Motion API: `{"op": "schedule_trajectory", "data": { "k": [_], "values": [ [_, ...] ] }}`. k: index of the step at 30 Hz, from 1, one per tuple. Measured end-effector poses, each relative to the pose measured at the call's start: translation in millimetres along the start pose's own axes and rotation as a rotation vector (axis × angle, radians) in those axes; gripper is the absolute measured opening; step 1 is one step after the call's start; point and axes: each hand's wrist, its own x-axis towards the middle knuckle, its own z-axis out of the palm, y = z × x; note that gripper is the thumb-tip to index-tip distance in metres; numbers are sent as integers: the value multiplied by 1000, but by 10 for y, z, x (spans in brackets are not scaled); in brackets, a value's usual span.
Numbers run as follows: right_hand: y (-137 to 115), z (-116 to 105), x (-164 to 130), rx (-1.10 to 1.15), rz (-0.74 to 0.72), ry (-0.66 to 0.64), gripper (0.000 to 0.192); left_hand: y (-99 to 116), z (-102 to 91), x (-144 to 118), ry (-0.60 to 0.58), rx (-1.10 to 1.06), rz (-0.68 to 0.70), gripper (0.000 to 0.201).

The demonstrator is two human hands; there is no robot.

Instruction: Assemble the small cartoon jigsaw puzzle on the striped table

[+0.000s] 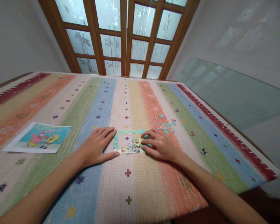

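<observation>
Room: wooden-framed doors (pixel 126 37) with frosted glass panes, plant patterns etched in, stand behind the table, pale walls either side.
Table: covered by a woven striped cloth (pixel 130 186), coarse grid texture, bands of orange, green, blue, cream and red, dotted with small cross and flower motifs.
Puzzle: small rectangular jigsaw (pixel 130 142) lying flat on the cream stripe, right between both hands; its border is assembled, the bottom row and right part are filled with a yellow cartoon figure, and the middle is open with cloth showing through.
Left hand: left hand (pixel 98 145) lies flat, fingers spread and stretched forward, thumb running along the puzzle's near left corner, fingertips at its left edge.
Right hand: right hand (pixel 159 145) is curled over the puzzle's right edge, fingertips pressing down on pieces there; whether it pinches a piece, I cannot tell.
Loose pieces: small scatter of teal and pink pieces (pixel 165 123) just beyond the right hand, on the orange stripe.
Reference picture: glossy print (pixel 38 137) of two cartoon characters, flat, well to the left of the left hand.
Edges: table's right edge, trimmed dark red, runs diagonally, with a glass panel (pixel 235 93) beyond it.
Open room: wide bare cloth ahead of the puzzle and on the near side.
</observation>
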Motion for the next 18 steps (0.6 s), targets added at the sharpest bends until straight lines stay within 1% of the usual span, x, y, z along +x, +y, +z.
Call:
{"op": "schedule_trajectory", "data": {
  "k": [4, 7, 9, 12, 15, 18],
  "values": [
    [137, -97, -42, 45, 77, 81, 22, -11, 15, -8, 14, 14, 14, 85],
    [320, -242, -98, 3, 140, 158, 16, -18, 27, -14, 25, 21, 25, 85],
    [447, -331, -147, -53, 175, 156, 15, -20, 31, -15, 28, 23, 28, 85],
    [584, -396, -211, -129, 204, 109, 17, -20, 29, -15, 26, 28, 29, 85],
    [627, -376, -235, -161, 234, 92, 16, -23, 26, -17, 27, 36, 29, 84],
    [610, -323, -227, -175, 252, 83, 18, -26, 29, -20, 29, 41, 34, 83]
  ]
}}
